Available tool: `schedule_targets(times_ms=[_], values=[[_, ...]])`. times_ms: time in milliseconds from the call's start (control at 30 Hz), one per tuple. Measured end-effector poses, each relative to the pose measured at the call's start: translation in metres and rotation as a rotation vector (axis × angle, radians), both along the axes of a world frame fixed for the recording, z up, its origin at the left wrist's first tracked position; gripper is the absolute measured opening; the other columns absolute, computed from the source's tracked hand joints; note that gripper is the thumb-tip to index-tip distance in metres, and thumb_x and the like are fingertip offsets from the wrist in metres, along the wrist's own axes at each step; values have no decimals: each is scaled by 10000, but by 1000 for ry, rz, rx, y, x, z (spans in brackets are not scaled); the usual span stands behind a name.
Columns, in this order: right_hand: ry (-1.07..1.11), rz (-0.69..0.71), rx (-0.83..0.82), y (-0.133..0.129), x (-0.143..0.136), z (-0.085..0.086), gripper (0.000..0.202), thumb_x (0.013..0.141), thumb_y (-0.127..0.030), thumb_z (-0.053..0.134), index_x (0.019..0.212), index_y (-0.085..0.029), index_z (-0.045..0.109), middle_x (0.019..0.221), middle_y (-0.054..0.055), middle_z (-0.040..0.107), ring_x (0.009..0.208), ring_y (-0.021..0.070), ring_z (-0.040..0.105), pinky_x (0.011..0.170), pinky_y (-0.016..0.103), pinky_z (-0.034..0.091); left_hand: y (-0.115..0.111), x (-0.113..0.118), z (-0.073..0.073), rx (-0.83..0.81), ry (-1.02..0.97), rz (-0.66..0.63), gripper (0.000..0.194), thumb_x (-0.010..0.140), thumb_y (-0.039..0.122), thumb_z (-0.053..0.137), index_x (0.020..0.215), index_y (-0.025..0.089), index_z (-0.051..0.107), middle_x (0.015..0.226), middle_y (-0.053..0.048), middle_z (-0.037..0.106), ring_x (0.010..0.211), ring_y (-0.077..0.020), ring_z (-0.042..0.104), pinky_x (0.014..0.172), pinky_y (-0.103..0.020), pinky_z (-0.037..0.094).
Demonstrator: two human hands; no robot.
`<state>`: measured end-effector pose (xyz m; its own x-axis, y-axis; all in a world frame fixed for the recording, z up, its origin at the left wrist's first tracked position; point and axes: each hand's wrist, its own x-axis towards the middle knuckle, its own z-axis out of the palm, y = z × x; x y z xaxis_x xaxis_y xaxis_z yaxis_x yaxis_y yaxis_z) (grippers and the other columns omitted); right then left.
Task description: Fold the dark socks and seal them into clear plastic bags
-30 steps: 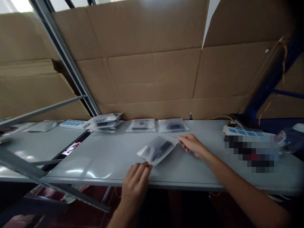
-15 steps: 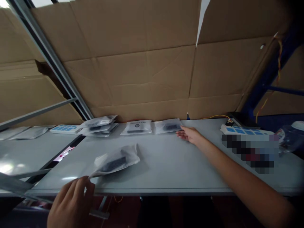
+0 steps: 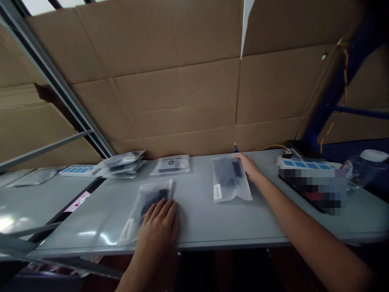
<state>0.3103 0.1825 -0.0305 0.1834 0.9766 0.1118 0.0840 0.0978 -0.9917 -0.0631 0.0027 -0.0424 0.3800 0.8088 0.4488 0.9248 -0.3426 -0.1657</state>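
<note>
My left hand (image 3: 161, 221) lies palm down, fingers stretched out, over a frosted plastic pouch (image 3: 136, 202) near the table's front edge. That pouch has a dark item inside and a white label at its lower left corner; the hand hides part of it. My right hand (image 3: 248, 167) grips the upper right edge of a second frosted pouch (image 3: 227, 184), which also shows a dark item and a white label. A third pouch (image 3: 173, 163), printed with a round logo, lies at the back between my hands.
Several stacked pouches (image 3: 123, 165) lie back left, beside a blue-and-white power strip (image 3: 78, 170). Rightward are another power strip (image 3: 306, 164), a blurred-out flat object (image 3: 316, 190) and a clear plastic jar (image 3: 364, 174). Cardboard (image 3: 182, 97) walls the grey table (image 3: 194, 219) at the back.
My left hand has let go of its pouch's corner, moved right and now rests on the pouch, which lies flatter. My right hand has turned the other pouch and drawn it toward me.
</note>
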Motion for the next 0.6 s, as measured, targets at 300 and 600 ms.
schedule_targets(times_ms=[300, 600], values=[[-21, 213, 2, -18, -43, -4, 317, 785, -512, 615, 742, -203, 674, 683, -3, 665, 688, 187, 602, 631, 281, 443, 121, 99, 63, -364, -633, -275, 356, 1022, 383, 485, 1161, 186, 746, 1210, -124, 768, 1146, -296, 689, 1024, -433, 511], [-68, 308, -130, -21, -40, -3, 336, 844, -462, 618, 611, -223, 575, 503, -12, 592, 449, 145, 542, 421, 247, 385, 191, 150, 21, -595, -769, -420, 477, 954, 530, 508, 697, 159, 663, 644, 6, 580, 655, -148, 503, 610, -260, 403]])
